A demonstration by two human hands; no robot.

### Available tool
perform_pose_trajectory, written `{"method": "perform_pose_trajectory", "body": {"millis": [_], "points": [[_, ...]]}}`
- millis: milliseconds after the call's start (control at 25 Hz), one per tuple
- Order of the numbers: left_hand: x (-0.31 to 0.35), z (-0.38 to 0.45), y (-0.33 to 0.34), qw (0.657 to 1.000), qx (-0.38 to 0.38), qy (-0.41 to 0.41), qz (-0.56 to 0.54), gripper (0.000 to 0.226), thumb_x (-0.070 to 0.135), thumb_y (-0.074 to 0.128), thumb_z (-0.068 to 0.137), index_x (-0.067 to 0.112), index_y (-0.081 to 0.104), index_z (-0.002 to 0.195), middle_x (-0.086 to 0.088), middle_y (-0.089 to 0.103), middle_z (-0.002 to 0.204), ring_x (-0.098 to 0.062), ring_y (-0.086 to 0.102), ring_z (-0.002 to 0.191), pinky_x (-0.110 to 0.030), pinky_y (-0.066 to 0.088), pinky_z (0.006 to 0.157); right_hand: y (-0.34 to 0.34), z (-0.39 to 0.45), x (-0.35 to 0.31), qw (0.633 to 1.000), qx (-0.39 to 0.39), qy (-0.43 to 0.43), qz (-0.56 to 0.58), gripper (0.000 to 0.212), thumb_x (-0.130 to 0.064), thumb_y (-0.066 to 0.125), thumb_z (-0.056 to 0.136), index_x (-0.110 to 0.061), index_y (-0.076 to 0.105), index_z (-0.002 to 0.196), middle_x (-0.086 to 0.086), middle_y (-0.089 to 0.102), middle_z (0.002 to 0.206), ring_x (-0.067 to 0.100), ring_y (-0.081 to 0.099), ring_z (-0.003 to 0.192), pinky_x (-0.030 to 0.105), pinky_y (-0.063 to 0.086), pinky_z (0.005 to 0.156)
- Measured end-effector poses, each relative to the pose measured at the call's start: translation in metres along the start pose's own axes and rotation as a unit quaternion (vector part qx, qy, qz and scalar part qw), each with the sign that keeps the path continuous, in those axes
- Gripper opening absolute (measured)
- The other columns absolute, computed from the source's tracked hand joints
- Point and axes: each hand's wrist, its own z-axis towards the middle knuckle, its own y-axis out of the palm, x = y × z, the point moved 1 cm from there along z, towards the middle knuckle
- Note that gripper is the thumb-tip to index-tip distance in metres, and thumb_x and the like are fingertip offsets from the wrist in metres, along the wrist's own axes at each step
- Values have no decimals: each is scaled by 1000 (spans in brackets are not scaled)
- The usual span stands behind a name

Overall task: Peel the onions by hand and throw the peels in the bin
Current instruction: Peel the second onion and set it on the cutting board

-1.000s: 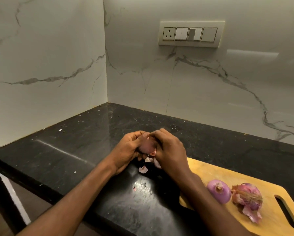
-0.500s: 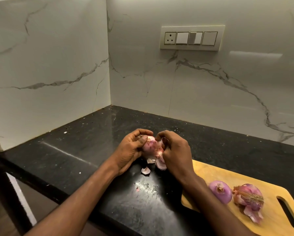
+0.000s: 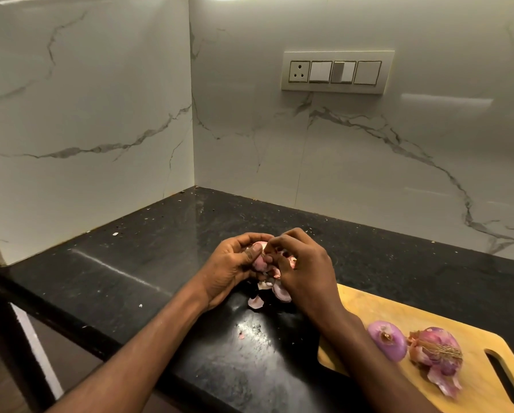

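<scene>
While both hands meet above the black bench [image 3: 130,281], the left hand [image 3: 231,269] cradles a pink onion [image 3: 259,261], its fingers curled round it and the thumb pressed on the near side. The right hand [image 3: 303,269] covers the onion's other side, fingers bent and pinching at its skin. Loose peels [image 3: 281,292] hang and lie just under the hands, with one small piece [image 3: 255,302] flat on the bench. To the right, a wooden cutting board [image 3: 482,383] carries a peeled onion [image 3: 388,344] and, just beside it, an unpeeled onion [image 3: 437,353] with papery skin flaring off. A switch panel [image 3: 337,72] sits on the marble wall behind.
</scene>
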Motion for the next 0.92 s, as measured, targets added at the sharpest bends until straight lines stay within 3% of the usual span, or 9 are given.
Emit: {"method": "perform_pose_trajectory", "body": {"millis": [120,200,320,400,560,800,920], "points": [[0,-2,3,1000,-9,3,9,30,9,53,105,-1,63,130,-22,72,109,-25,73,88,-32,61,70,-1,-1,-3,998,-32,-10,-57,21,-37,64,93,-30,71,112,-16,55,96,12,54,86,35,51,63],[-2,-1,3,1000,-9,-1,0,30,8,52,105,-4,62,130,-18,72,102,-22,72,85,-29,59,66,1,-1,-5,994,-57,-11,-90,24,-49,57,96,-33,65,111,-16,50,95,11,48,85,29,42,59],[-4,1,3,1000,-3,-4,-6,31,10,49,106,-7,61,130,-13,70,91,-18,71,73,-25,52,56,5,-1,-10,990,-67,-31,-119,43,-66,35,91,-33,59,107,-18,44,92,9,42,82,19,26,55],[-5,3,3,1000,-4,-1,-15,32,11,48,107,-8,59,131,-13,69,88,-18,69,70,-26,51,55,6,0,-12,990,-52,-37,-124,40,-61,33,93,-33,58,106,-18,41,91,8,40,80,17,22,53],[-8,4,1,1000,-1,-1,-21,32,11,45,108,-9,58,130,-14,67,88,-19,66,67,-28,52,56,13,0,-9,986,-43,-38,-156,10,-38,61,101,-31,59,107,-16,47,94,7,41,79,13,21,54],[-8,3,3,1000,21,-2,5,30,9,41,110,-8,59,128,-16,68,84,-19,68,66,-28,52,56,12,1,-11,990,-77,-51,-109,19,-34,63,98,-29,60,116,-15,47,98,9,48,83,29,48,62],[-8,6,-1,997,65,-8,-42,32,13,40,111,-7,59,128,-24,70,96,-26,71,75,-37,55,62,9,0,-11,992,-74,-54,-81,13,-23,66,94,-27,59,104,-14,46,94,10,48,78,31,48,61]]}}
